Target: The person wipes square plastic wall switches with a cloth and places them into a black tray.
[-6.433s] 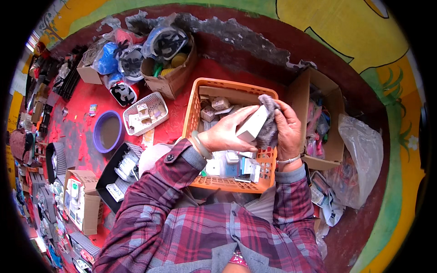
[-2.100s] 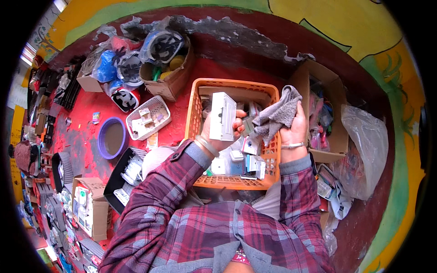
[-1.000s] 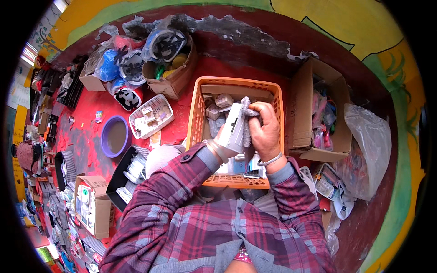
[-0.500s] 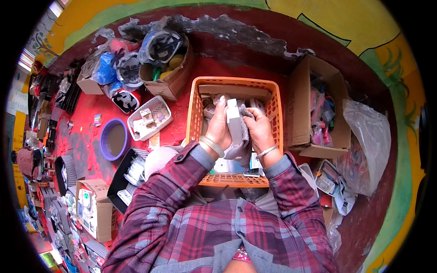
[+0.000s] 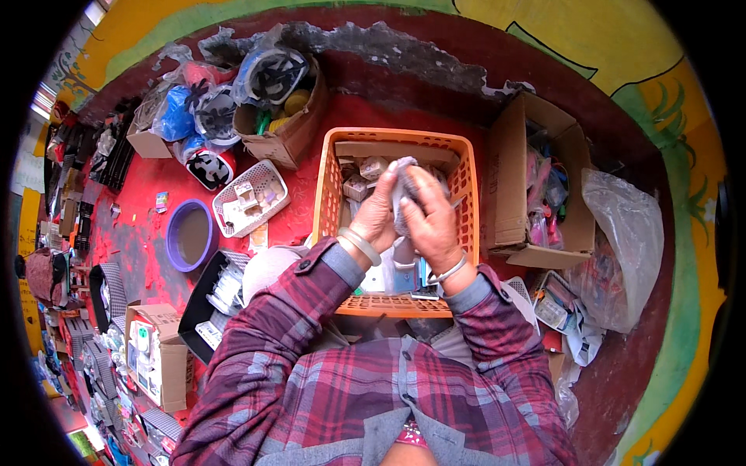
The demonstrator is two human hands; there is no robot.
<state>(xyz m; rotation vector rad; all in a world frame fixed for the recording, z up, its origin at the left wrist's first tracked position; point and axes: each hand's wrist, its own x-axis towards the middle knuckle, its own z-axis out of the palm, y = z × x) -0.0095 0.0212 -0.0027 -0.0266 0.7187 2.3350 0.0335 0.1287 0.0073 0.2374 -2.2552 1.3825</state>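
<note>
Over the orange plastic basket [image 5: 330, 182], both hands come together around a grey cloth [image 5: 402, 198]. My left hand [image 5: 377, 213] is closed on a slim white box, now almost wholly covered by the cloth and fingers. My right hand [image 5: 432, 221] grips the cloth and presses it against the box's right side. A loose end of the cloth [image 5: 404, 253] hangs below the hands. In the basket, several small boxes [image 5: 373, 168] lie at the back, with white and blue flat packs [image 5: 400, 281] at the near end.
A cardboard box of toys [image 5: 509, 186] stands on the right beside a clear plastic bag [image 5: 625, 241]. To the left are a white basket [image 5: 268, 221], a purple basin [image 5: 172, 241] and a black bin [image 5: 189, 334]. Bagged helmets [image 5: 272, 76] sit by a carton [image 5: 291, 140] at the back left.
My right hand has brought the cloth up and over the white box, which showed plainly before. Its fingers now lie flatter across the cloth, closer to my left hand.
</note>
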